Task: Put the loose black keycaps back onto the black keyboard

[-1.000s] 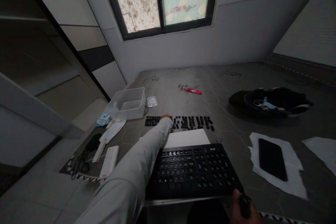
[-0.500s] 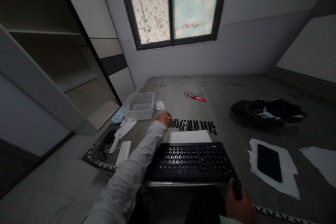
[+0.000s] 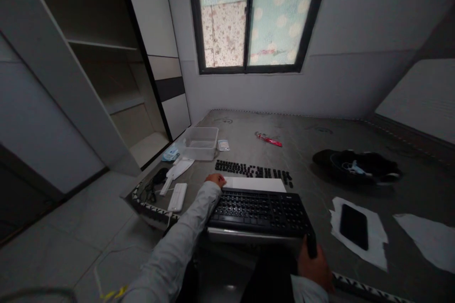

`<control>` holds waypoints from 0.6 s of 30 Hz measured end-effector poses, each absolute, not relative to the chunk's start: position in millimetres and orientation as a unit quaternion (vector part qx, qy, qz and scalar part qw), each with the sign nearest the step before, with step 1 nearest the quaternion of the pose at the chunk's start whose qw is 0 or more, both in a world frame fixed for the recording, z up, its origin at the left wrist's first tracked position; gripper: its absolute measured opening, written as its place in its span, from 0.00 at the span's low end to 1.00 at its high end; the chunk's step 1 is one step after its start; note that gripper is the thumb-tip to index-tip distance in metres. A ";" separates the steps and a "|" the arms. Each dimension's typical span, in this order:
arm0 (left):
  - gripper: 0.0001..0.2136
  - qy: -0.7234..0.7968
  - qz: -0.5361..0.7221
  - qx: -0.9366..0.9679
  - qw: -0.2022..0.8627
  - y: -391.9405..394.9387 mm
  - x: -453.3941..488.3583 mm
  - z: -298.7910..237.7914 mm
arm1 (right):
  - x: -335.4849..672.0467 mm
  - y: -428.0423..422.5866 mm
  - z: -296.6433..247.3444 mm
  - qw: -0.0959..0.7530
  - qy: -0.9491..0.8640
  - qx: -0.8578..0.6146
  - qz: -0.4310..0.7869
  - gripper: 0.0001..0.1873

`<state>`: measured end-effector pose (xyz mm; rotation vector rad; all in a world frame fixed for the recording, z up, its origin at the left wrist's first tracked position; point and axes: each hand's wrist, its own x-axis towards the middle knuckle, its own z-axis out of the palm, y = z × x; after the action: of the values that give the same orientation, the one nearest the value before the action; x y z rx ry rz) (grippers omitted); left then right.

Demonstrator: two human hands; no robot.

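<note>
A black keyboard (image 3: 261, 213) with its keycaps mostly off rests on a white flat board (image 3: 256, 183) in front of me. My left hand (image 3: 216, 180) is at the keyboard's upper left corner, fingers drawn together; anything in them is too small to make out. Behind the board, loose black keycaps (image 3: 232, 167) lie in rows. By the keyboard's lower right corner, my right hand (image 3: 314, 262) is closed around a small black oblong object (image 3: 312, 245), whose kind I cannot tell.
A clear plastic box (image 3: 201, 144) stands at the back left, near a white power strip (image 3: 177, 197). Farther back lies a red packet (image 3: 270, 140). To the right are a black cap (image 3: 355, 165) and a dark phone (image 3: 353, 226) on white paper.
My left hand has come back from the keycap rows to the keyboard's upper left corner. My right hand still holds the black object. The camera view has shifted.
</note>
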<state>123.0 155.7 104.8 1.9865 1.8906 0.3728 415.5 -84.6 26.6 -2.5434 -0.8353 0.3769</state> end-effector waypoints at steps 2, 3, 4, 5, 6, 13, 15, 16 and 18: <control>0.05 0.674 0.149 0.702 0.179 157.8 121.1 109.8 | 413.5 -86.5 33.7 0.200 -0.279 -0.925 0.161 0.38; 0.05 0.676 0.159 0.699 0.172 157.8 120.7 112.6 | 412.4 -87.1 36.9 0.194 -0.267 -0.928 0.174 0.38; 0.06 0.677 0.169 0.697 0.166 157.2 121.2 115.3 | 411.4 -87.5 39.6 0.192 -0.272 -0.925 0.182 0.37; 0.06 0.678 0.176 0.695 0.162 156.2 123.0 117.8 | 410.4 -87.6 41.5 0.191 -0.277 -0.923 0.186 0.36; 0.07 0.678 0.182 0.694 0.162 154.8 126.6 119.9 | 409.6 -87.6 42.5 0.190 -0.281 -0.922 0.187 0.36; 0.07 0.614 0.197 0.740 0.191 142.1 206.6 121.9 | 407.1 -86.1 36.0 0.195 -0.284 -0.923 0.171 0.31; 0.08 0.588 0.196 0.759 0.199 139.2 236.3 121.7 | 407.5 -86.9 33.9 0.200 -0.291 -0.922 0.160 0.31; 0.08 0.576 0.193 0.768 0.202 138.0 249.3 122.1 | 407.8 -87.5 33.3 0.203 -0.296 -0.920 0.156 0.31; 0.06 0.556 0.176 0.785 0.210 135.4 268.9 124.6 | 408.7 -88.5 33.0 0.205 -0.302 -0.919 0.151 0.31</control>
<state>268.9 135.4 124.6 2.1820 1.5466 0.4891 408.7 -88.5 33.0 -2.5618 -0.8413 0.4204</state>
